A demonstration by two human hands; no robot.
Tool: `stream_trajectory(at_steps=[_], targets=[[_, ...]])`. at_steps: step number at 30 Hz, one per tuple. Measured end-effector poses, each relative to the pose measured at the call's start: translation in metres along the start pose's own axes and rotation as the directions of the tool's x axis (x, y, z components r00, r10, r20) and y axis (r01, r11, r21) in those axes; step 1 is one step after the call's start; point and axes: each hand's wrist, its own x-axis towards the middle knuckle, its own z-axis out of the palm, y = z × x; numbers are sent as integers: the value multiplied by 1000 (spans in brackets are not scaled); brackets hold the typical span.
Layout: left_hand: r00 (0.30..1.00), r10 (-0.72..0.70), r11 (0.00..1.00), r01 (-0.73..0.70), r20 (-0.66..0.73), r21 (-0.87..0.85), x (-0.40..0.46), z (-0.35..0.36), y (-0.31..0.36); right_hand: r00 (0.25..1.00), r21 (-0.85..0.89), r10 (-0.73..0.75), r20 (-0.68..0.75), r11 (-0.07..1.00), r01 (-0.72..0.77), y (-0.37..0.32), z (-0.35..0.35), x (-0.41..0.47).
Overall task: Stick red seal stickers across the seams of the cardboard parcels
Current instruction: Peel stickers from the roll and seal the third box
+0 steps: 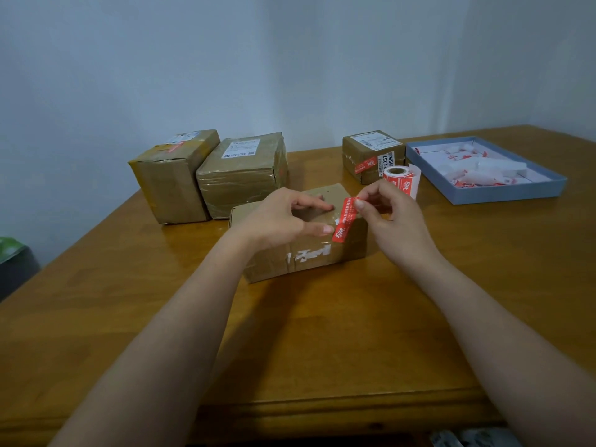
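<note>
A taped cardboard parcel [309, 256] lies in the middle of the wooden table [322, 333]. A red seal sticker [345, 221] stretches over its top right edge. My right hand [392, 217] pinches the sticker's upper end between thumb and forefinger. My left hand [283, 217] rests on the parcel top, its thumb tip pressing the sticker's lower end. A roll of red stickers [401, 180] stands just behind my right hand. Three other parcels stand farther back: one at the left [171, 185], one beside it [242, 175], one at the right [371, 154] with a red sticker on it.
A shallow blue-grey tray [458, 196] at the right holds several peeled white backing scraps. A white wall closes off the table's far side. A dark object with a green top [13, 259] stands off the table's left edge.
</note>
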Motion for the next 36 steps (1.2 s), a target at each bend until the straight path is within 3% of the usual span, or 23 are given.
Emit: stream_trajectory(at_steps=[12,17,22,36], targets=[[1000,1,1000,-1,-12,-3,0,0,-1,997,-85,-47,-68,996,41,-1,2,-11],[1000,-1,1000,1,-11,6,-1,0,1,994,65,107,-24,992,-105,0,-5,-9],[1000,-11,1000,11,-12,18,-2,0,2,996,0,77,50,997,-77,5,0,-8],[1000,-6,1000,6,-8,0,-2,0,3,986,176,142,81,972,-155,1,0,-2]])
